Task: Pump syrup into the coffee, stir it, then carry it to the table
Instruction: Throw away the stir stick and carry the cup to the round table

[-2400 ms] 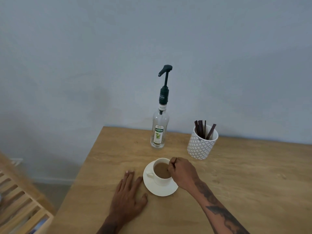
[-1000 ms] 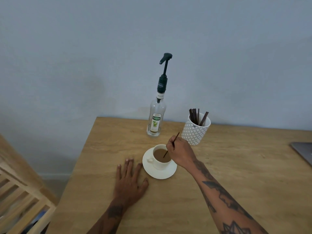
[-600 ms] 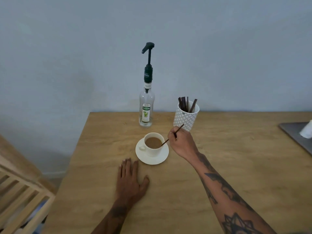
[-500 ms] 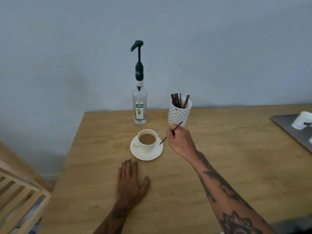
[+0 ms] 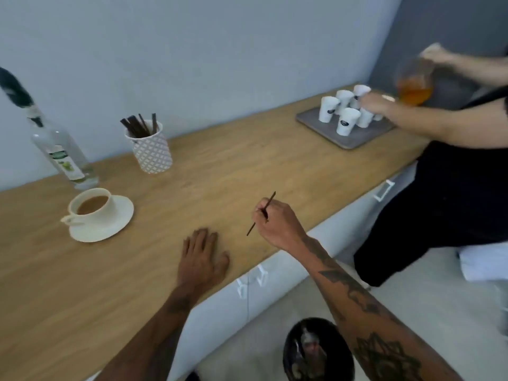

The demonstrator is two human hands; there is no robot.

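Pinched between the right hand [image 5: 277, 225]'s fingertips, the stir stick [image 5: 261, 213] hangs tilted above bare counter [image 5: 220, 171] near its front edge; the left hand [image 5: 202, 259] lies flat, fingers spread, beside that edge; the coffee cup [image 5: 92, 206] sits on its saucer [image 5: 110, 228] well to the left, syrup bottle [image 5: 59, 155] just behind; open wood lies between.
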